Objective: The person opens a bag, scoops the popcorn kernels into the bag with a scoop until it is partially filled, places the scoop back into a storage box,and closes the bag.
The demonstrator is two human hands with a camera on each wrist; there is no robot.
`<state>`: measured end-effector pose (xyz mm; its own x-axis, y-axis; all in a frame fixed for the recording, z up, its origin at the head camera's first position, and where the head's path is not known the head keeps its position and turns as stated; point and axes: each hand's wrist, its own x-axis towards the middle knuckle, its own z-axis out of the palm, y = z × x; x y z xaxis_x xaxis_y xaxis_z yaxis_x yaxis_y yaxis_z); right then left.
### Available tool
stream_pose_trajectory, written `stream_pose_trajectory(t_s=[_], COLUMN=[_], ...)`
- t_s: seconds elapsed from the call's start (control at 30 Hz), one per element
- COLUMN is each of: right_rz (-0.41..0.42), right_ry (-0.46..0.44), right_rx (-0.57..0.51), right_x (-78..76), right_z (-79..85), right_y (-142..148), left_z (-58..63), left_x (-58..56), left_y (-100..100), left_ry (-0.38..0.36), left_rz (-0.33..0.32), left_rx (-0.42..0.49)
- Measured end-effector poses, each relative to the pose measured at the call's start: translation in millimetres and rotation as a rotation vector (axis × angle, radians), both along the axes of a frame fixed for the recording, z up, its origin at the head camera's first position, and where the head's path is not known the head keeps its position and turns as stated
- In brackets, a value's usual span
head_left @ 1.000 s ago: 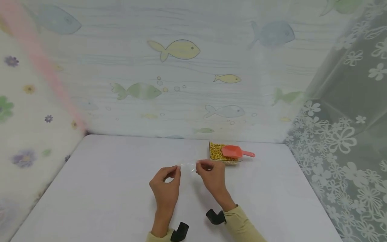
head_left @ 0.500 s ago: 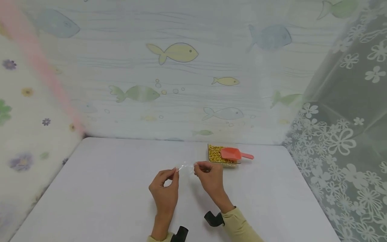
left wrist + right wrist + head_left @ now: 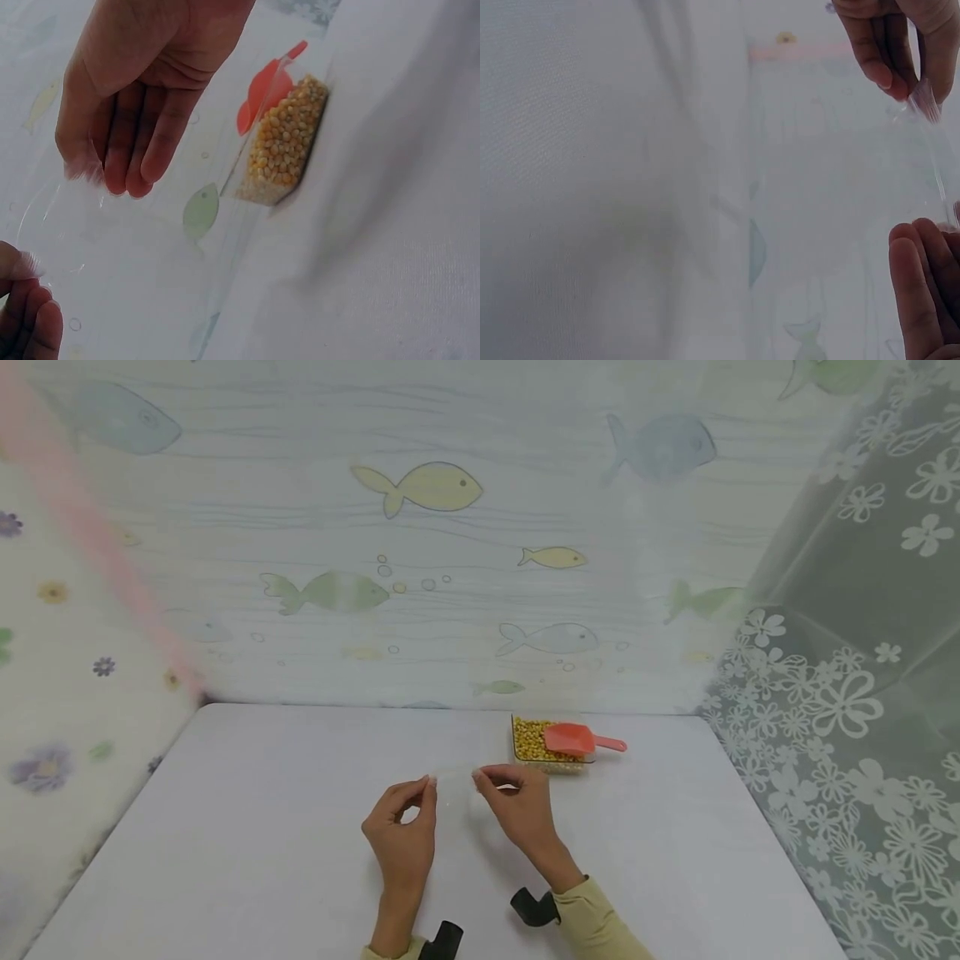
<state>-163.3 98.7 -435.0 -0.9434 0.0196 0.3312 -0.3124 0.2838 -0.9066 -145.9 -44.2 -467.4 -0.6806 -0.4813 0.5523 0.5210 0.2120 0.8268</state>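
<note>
A thin, clear plastic bag [image 3: 454, 789] spans the gap between the two hands above the table. My left hand [image 3: 405, 835] pinches one upper corner between thumb and forefinger. The opposite corner is pinched by my right hand [image 3: 521, 802], its other fingers lying together in the left wrist view. There the bag's sheet [image 3: 82, 225] shows as faint glints and a curved edge. In the right wrist view, a ridged corner of the bag [image 3: 927, 101] shows at the left hand's fingertips. The bag is hard to make out against the white background.
Behind the right hand stands a clear container [image 3: 551, 767] of yellow corn kernels [image 3: 529, 742]. A red scoop [image 3: 570, 739] lies on the kernels, its handle over the right rim. The white table [image 3: 262, 827] meets a fish-print curtain [image 3: 420, 610] at the back.
Both hands keep their pinch on the bag and shift slightly left in the head view, partly with the camera. The bag's upper edge now looks straighter between them.
</note>
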Motion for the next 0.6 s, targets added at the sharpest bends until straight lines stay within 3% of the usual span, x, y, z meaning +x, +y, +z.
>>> stream_pose_trajectory(t_s=[0.17,0.37,0.6], right_rz=[0.016,0.047,0.044], right_ry=[0.003,-0.019,-0.013], right_rx=[-0.017,-0.032,0.006], right_x=[-0.6,-4.2,-7.4], right_z=[-1.8,-4.2,-4.6], right_y=[1.0,0.0,-3.9], left_z=[10.9,12.7,-12.7], left_x=[6.6,4.8,-11.8], left_y=[2.4,2.4,-1.0], left_ry=[0.009,-0.011,0.011], left_rz=[0.002,-0.011,-0.02], left_rx=[-0.039,-0.044,-0.056])
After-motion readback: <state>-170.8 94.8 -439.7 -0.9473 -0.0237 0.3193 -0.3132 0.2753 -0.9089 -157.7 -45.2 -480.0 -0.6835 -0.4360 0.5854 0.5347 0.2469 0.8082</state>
